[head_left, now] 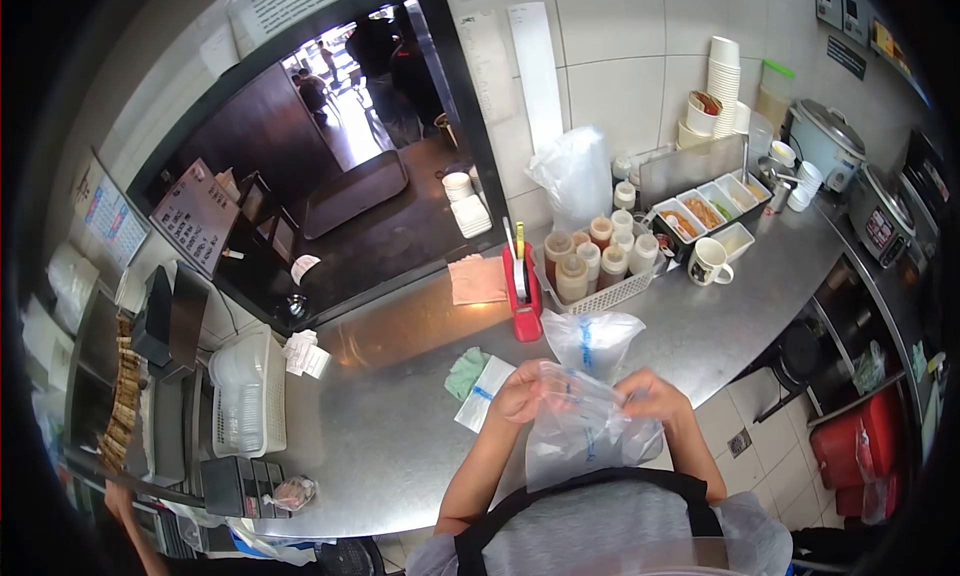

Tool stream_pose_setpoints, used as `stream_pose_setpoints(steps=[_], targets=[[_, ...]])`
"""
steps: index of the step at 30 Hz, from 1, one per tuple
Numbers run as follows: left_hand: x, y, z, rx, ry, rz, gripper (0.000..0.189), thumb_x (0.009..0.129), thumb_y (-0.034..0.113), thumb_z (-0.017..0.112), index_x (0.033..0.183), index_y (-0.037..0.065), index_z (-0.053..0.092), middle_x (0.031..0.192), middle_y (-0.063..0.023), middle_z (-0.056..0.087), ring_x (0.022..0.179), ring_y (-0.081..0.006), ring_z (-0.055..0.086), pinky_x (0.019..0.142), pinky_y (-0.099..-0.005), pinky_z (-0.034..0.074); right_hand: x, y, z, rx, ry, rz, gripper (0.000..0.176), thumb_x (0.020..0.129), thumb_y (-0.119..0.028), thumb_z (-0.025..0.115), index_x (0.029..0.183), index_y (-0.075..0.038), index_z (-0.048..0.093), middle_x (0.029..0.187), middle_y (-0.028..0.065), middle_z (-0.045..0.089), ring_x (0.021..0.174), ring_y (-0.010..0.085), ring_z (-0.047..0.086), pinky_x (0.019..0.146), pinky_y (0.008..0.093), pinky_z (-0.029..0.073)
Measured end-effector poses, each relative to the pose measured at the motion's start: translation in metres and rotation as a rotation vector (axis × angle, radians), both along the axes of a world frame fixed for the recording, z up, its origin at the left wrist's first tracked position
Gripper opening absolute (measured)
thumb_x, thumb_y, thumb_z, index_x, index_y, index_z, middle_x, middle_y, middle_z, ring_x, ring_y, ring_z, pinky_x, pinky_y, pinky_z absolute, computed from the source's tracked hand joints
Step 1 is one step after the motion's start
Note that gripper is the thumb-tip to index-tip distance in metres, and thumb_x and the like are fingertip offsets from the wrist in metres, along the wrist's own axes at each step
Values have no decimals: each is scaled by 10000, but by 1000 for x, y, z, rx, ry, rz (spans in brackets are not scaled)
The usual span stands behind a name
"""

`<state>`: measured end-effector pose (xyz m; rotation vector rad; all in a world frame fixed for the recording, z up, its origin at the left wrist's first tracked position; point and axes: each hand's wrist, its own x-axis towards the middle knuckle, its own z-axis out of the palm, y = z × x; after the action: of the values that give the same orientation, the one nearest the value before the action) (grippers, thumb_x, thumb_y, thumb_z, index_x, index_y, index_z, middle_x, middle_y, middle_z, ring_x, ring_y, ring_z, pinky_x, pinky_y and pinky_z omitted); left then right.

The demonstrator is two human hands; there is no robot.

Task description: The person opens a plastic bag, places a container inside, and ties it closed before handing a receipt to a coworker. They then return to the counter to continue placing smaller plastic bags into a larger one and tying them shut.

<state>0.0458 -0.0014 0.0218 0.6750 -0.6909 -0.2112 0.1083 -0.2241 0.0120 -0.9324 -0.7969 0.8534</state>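
A clear plastic bag [585, 426] with blue print hangs in front of my body, its upper edge between my two hands. My left hand [520, 391] has its fingers closed on the bag's left side. On the other side, my right hand [650, 394] pinches the bag's edge. Just beyond them, a second clear bag with blue print [595, 341] stands on the steel counter [380, 426]. Left of my left hand lie a flat white packet with a blue stripe [480, 396] and a green cloth [465, 373].
A red tape dispenser [522, 296] stands beside a basket of squeeze bottles [600, 261]. Further right are a mug [708, 263] and a topping tray [705, 211]. A basket of plastic lids [248, 396] sits left. Another person's arm [130, 526] shows at lower left.
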Motion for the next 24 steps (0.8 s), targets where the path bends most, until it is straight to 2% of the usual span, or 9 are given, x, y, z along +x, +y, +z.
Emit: stream_pose_setpoints(steps=[2, 5, 8, 11, 14, 15, 20, 23, 24], targets=[[-3, -3, 13, 18, 205, 12, 164, 894, 191, 522, 897, 29, 548, 730, -36, 538, 631, -137, 536, 609, -262, 445, 3, -4, 0, -149, -220, 91, 184, 759, -192, 695, 756, -17, 639, 732, 80, 629, 722, 115, 564, 607, 251, 435], [3, -1, 17, 125, 268, -32, 123, 897, 134, 514, 898, 25, 571, 740, -17, 538, 632, -85, 519, 596, -211, 425, 15, -17, -1, 174, 90, -63, 141, 776, -159, 671, 751, -27, 631, 725, 43, 615, 724, 90, 545, 599, 230, 422], [6, -2, 40, 552, 189, 237, 122, 891, 113, 527, 889, 13, 597, 736, 6, 537, 642, -52, 497, 582, -201, 422, 23, -5, 30, 176, -40, -435, 118, 817, -136, 623, 779, -25, 611, 710, 13, 584, 680, 80, 523, 579, 212, 406], [26, -12, 34, 639, 108, 756, 133, 886, 114, 537, 884, 7, 616, 778, 10, 529, 666, -39, 486, 585, -211, 431, 25, -1, 41, -101, -6, -698, 98, 856, -99, 557, 794, -26, 578, 711, -7, 556, 654, 68, 497, 571, 204, 393], [35, -18, 29, 936, 53, 1134, 84, 854, 107, 561, 876, 27, 573, 854, -39, 532, 806, -143, 508, 641, -234, 421, 30, 25, 33, -208, -284, -961, 67, 866, -67, 519, 818, -31, 549, 728, -12, 549, 630, 46, 477, 545, 192, 379], [38, -24, 28, 1021, 32, 1260, 79, 850, 102, 560, 874, 27, 564, 863, -51, 524, 835, -163, 505, 644, -246, 421, 29, 28, 34, -224, -248, -957, 60, 865, -60, 513, 822, -33, 545, 727, -16, 549, 627, 42, 474, 539, 190, 374], [43, -31, 4, 1005, 52, 1275, 131, 870, 125, 509, 925, 13, 471, 871, -104, 487, 870, -232, 488, 754, -296, 387, 38, 29, 26, -318, -88, -836, 54, 840, -31, 506, 873, -34, 549, 695, -17, 545, 547, 56, 472, 456, 201, 351], [48, -28, -7, 1032, -1, 1278, 152, 883, 154, 489, 938, 14, 463, 908, -131, 480, 840, -297, 503, 710, -336, 416, 49, 30, -8, -416, -49, -775, 136, 790, -13, 505, 912, -14, 564, 667, 7, 562, 495, 80, 481, 422, 229, 363], [47, -29, -7, 1014, 32, 1275, 160, 880, 166, 501, 930, 20, 458, 877, -115, 484, 841, -239, 499, 728, -313, 413, 52, 30, -20, -462, -52, -763, 170, 771, -6, 502, 928, -5, 569, 656, 17, 570, 476, 88, 483, 413, 240, 370]])
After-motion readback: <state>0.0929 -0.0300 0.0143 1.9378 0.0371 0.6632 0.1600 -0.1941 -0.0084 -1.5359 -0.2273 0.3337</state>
